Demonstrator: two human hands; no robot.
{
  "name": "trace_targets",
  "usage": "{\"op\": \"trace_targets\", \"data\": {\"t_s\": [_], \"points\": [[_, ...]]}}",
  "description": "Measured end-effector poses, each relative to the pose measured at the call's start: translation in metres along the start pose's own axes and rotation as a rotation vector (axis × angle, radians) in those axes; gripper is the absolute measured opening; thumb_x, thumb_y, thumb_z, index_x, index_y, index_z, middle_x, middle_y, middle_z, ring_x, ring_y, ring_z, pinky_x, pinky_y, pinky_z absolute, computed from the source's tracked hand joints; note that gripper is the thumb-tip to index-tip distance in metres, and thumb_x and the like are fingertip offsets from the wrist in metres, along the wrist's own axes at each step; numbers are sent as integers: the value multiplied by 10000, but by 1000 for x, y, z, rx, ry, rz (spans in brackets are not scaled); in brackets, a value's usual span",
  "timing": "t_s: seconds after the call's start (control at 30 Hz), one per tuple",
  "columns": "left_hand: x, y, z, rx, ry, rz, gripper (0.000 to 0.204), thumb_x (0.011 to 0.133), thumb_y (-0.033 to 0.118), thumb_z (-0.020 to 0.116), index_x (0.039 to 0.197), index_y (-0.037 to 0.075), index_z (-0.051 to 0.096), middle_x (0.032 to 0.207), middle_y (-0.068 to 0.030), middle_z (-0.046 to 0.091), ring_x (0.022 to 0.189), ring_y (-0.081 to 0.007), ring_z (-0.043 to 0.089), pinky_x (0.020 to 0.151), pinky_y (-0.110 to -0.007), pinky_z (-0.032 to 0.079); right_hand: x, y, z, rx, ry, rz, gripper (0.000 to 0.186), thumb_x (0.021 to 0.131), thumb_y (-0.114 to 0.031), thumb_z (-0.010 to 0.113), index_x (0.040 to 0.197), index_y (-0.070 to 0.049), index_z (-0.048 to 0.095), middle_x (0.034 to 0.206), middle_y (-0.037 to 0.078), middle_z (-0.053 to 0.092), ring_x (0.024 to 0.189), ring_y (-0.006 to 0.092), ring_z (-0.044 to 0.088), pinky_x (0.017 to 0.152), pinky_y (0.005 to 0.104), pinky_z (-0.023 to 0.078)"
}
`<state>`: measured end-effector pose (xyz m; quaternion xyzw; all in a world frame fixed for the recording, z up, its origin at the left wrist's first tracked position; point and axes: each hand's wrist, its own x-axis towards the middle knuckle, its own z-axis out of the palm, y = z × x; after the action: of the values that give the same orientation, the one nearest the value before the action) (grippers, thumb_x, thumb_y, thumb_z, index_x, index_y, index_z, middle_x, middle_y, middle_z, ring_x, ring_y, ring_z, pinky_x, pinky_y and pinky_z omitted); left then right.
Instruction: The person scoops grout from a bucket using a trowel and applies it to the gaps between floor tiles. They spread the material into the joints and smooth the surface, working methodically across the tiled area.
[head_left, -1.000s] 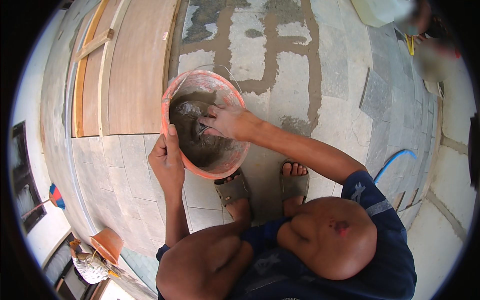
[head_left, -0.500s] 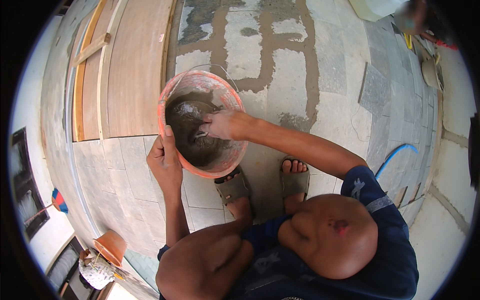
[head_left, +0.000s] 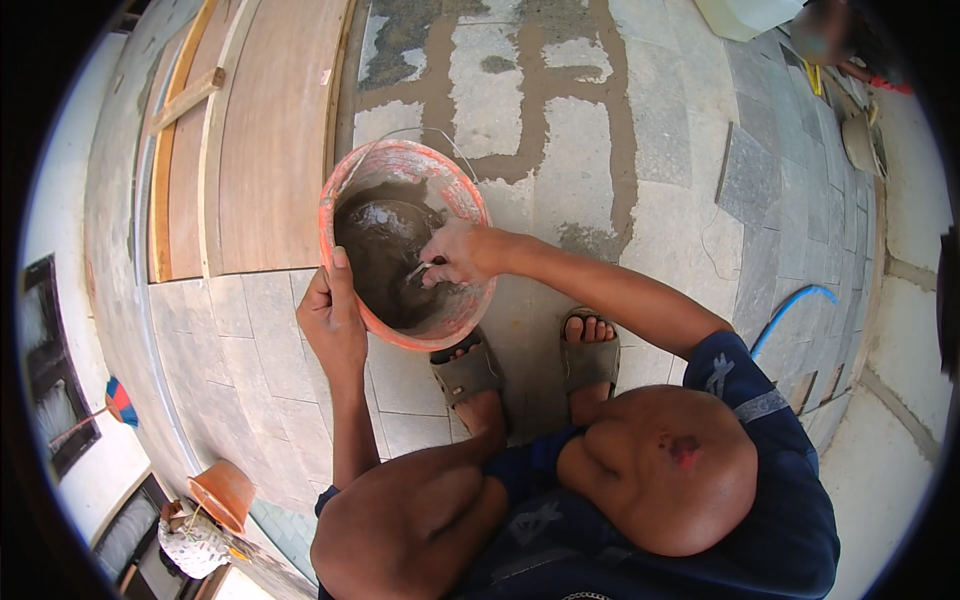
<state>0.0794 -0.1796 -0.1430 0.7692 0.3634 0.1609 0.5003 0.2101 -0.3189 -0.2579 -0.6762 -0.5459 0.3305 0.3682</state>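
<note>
An orange bucket [head_left: 475,220], its inside streaked pale, holds wet grey mortar [head_left: 385,230] and stands tilted in front of me. My left hand [head_left: 335,320] grips its near left rim, thumb over the edge. Inside the bucket, my right hand [head_left: 455,255] has bent fingers closed on a small metal tool [head_left: 425,269], whose lower part is hidden in the mortar. My sandalled feet are just below the bucket, on paving with smeared mortar lines [head_left: 620,170] beyond.
Wooden boards [head_left: 270,140] lie left, a loose slab [head_left: 745,180] and blue hose [head_left: 795,305] right. A jug [head_left: 740,15] and partly seen person [head_left: 850,40] are at top right; another orange bucket [head_left: 220,490] and white patterned shape [head_left: 190,540] are at lower left.
My right hand has worked about inside the bucket, now sitting a little further right, with the fingers shifted. My left hand keeps its grip. The person at top right has moved slightly.
</note>
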Motion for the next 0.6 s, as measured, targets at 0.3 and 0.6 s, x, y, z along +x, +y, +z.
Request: {"op": "trace_targets", "data": {"t_s": [0.3, 0.6], "points": [[-1, -5, -5, 2, 30, -2, 497, 986, 317, 577, 590, 86, 385, 571, 65, 353, 575, -37, 276, 508, -234, 224, -23, -7, 7, 98, 191, -30, 253, 871, -201, 666, 1043, -16, 669, 949, 207, 654, 902, 402, 609, 806, 452, 490], [-3, -4, -3, -18, 30, 6, 498, 983, 307, 586, 592, 74, 381, 572, 62, 336, 587, -38, 269, 503, -239, 225, -32, -7, 0, 113, 235, -1, 271, 884, -162, 634, 1126, -39, 640, 1071, 179, 636, 1007, 370, 597, 903, 428, 477]]}}
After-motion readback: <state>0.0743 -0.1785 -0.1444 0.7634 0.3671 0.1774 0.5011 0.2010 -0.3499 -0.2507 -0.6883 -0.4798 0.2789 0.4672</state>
